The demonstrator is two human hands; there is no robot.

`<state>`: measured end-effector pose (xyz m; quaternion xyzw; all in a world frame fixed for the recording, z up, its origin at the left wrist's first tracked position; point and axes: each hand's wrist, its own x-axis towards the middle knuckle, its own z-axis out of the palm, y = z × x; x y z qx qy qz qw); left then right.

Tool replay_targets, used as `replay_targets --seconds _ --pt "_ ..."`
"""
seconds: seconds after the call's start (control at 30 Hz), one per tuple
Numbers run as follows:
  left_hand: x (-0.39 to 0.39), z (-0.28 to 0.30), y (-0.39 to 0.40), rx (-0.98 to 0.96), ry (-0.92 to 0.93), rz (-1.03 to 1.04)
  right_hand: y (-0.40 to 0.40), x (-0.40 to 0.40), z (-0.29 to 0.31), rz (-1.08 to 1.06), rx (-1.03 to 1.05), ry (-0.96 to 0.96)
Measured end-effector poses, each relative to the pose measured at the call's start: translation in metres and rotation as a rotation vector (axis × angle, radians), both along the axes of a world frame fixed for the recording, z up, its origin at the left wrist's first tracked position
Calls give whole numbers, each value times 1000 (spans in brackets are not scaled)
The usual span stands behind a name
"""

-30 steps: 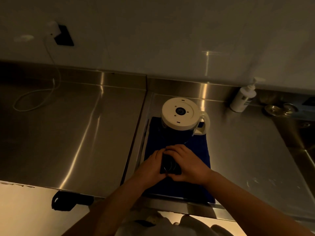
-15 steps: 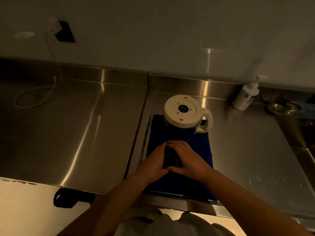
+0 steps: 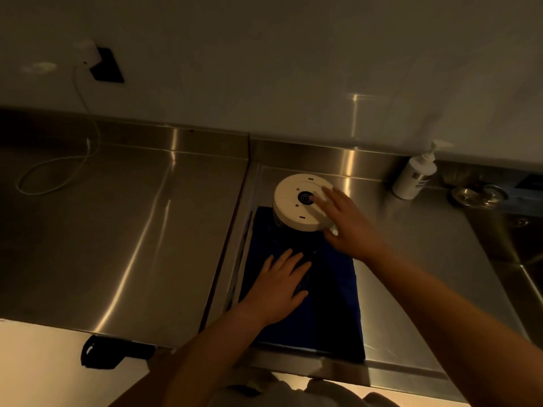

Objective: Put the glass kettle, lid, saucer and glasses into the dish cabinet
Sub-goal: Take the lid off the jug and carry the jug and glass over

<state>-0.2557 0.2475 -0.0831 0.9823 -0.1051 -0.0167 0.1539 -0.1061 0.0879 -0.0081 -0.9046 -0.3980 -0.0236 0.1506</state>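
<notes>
The kettle (image 3: 301, 205) sits upside down at the far end of a dark blue mat (image 3: 323, 304) on the steel worktop (image 3: 117, 230). What faces up is its round cream base with a black ringed socket in the middle and a few little slots and dots around it. The glass body under that base is dark and see-through, so it's hard to make out in this dim light, and the handle is mostly hidden behind the right hand.

Right hand (image 3: 349, 224) is over the right side of that base, fingers spread wide and straight, tips over the cream disc (can't tell if they actually press on it). Its grip is wide and holds nothing.

Left hand (image 3: 279, 286) lies flat on the mat nearer the front edge, fingers straight and slightly fanned, also holding nothing. There's something dark just beside its fingers, but I can't make out what.

Off to the right by the wall stands a white pump bottle (image 3: 414, 177) with dark label lines, too blurry to read. A white cable (image 3: 58, 171) loops on the left worktop from a wall plug (image 3: 88, 52).
</notes>
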Motion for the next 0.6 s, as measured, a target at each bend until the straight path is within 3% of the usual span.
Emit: replay_targets --seconds 0.13,0.3,0.6 --pt "-3 -3 -2 47 -12 30 8 5 -17 40 -201 -59" --pt "-6 -3 -5 91 -18 47 8 13 -24 53 -225 -119" --pt "-6 1 -3 119 0 45 -17 27 -19 -47 -172 -43"
